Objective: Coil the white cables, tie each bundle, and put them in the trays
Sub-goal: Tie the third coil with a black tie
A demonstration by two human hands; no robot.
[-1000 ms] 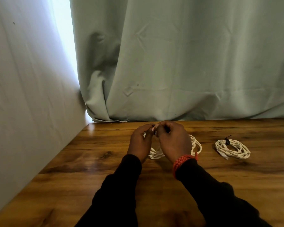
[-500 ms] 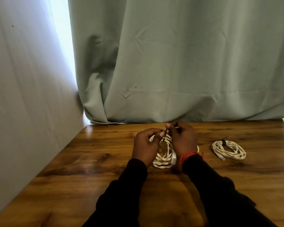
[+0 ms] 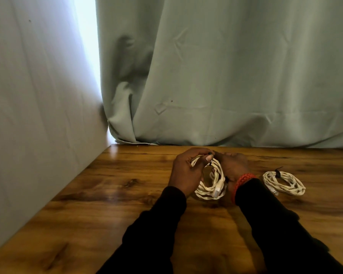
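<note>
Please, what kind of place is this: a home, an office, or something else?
Probably a makeshift indoor work corner, though I cannot be sure: a wooden table stands against a plain pale wall, with a grey-green curtain hung behind it and daylight at its edge.

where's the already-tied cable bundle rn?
Head view: the tied bundle lies flat on the wooden table, to the right of the right hand, apart from it.

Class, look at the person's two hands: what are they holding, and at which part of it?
Both the left hand and the right hand grip the coiled white cable at its far, top edge, fingers pinching around a small black tie there.
</note>
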